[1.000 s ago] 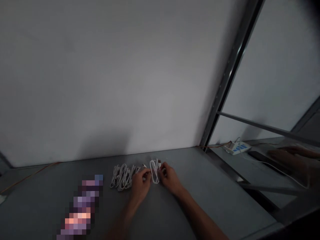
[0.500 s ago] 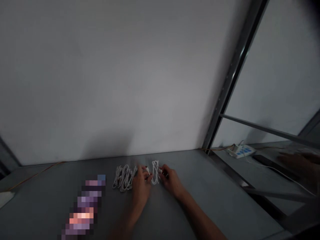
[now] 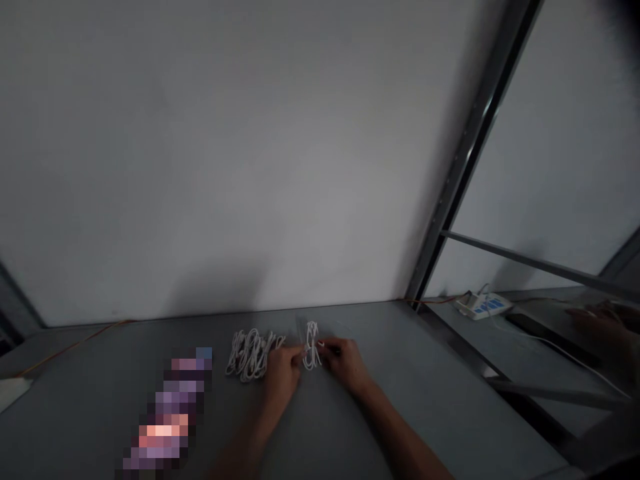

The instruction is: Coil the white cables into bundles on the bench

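Observation:
A white cable (image 3: 312,361), coiled into a narrow looped bundle, lies on the grey tabletop between my hands. My left hand (image 3: 284,368) is closed in a pinch at the left side of the bundle's middle. From the right, my right hand (image 3: 345,363) pinches at the same middle, with a short white end showing at its fingertips. The bundle looks drawn in at its waist, its loops spreading above and below. Just left of my left hand lies a pile of several coiled white cables (image 3: 249,355), partly hidden by that hand.
A pixelated long object (image 3: 167,417) lies at the left, near a white item (image 3: 13,392) at the edge. Beyond the metal frame post (image 3: 463,167) are a white-and-blue power strip (image 3: 484,305), a long dark object (image 3: 550,340) and another person's blurred hand (image 3: 603,323).
My left hand has moved right, from beside the bundle to its middle. The cable bundle now looks cinched at the waist. The other person's hand has shifted slightly right.

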`<state>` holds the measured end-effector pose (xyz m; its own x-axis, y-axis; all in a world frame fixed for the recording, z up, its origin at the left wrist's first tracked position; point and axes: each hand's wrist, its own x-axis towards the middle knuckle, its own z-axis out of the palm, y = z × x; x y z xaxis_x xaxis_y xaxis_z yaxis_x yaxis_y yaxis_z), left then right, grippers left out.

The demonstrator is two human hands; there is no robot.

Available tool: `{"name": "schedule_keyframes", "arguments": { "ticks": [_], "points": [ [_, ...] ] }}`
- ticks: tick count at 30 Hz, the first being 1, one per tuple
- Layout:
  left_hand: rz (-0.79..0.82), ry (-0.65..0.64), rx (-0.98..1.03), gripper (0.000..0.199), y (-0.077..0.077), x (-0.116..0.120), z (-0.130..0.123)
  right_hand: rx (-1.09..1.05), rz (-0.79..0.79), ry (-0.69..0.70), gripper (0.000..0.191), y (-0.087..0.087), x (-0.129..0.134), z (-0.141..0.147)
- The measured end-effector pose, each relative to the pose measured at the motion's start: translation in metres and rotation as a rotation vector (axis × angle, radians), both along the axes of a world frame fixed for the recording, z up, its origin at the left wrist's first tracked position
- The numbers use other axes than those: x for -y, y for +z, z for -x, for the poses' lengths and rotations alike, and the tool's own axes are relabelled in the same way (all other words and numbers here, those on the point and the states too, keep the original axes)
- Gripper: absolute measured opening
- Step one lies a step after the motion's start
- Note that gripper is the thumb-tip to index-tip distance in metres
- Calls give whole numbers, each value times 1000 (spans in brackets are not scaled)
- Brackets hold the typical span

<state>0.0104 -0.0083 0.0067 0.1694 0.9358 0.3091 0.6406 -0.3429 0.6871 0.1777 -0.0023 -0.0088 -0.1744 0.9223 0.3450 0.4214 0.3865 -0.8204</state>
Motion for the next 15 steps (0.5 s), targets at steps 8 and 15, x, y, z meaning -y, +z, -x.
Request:
{"name": "schedule_keyframes", "arguments": {
  "ticks": [8,15],
  "points": [
    [199,-30,110,31,-6,-5,1,9,52,-60,37,-3,-2,1],
    [179,-65,222,31,-12,-7,-3,-12,29,-96,34,-1,-1,4]
  ]
}}
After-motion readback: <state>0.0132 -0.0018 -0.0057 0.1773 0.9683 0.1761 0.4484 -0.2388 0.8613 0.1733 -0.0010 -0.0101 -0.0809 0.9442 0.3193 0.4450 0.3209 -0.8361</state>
